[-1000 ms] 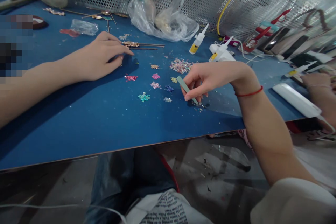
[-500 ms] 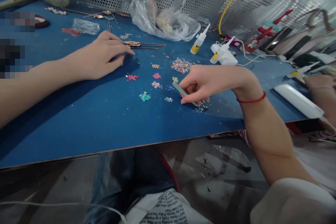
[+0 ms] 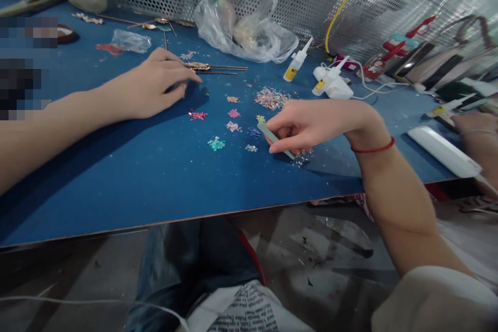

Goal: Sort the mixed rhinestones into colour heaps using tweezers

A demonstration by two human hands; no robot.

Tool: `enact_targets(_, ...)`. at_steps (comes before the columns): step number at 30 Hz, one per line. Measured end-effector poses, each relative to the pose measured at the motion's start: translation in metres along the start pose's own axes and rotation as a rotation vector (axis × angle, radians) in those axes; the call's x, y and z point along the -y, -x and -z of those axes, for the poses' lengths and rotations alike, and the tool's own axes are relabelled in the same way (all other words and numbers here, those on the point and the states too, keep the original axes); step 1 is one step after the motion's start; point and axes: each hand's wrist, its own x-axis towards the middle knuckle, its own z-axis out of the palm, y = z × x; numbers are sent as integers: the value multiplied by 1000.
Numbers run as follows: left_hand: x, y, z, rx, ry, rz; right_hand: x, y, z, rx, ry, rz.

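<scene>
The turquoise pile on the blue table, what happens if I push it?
The turquoise pile would probably scatter, since its bits look loose and separate. Each bit seems tiny, so likely very light. They may slide easily, because the blue table looks flat and smooth.

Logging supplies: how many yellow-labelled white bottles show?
3 bottles: one by the crumpled clear bag, one at the rounded white device, one near the co-worker's hand. Others may be hidden.
</scene>
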Motion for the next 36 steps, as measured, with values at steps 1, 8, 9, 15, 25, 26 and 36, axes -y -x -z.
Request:
enact_targets(1,0,0,0,-1,-1,0,-1,1,1,-7,-12,11)
enact_targets(8,0,0,0,21,8,20,-8,11,10,-32,-78,62)
enact_targets(9,0,0,0,17,10,19,-9,12,11,-31,-82,51)
enact_targets(15,-1,-1,1,16,3,12,-11,17,16,-41,-68,5)
enact_targets(25,2,-1,0,35,6,1,2,20,11,-117,-51,-26)
enact_targets(26,3,-1,0,35,4,-1,3,20,10,-120,-50,-25)
enact_targets(36,2,0,1,49,13,31,7,16,3,-144,5,-29)
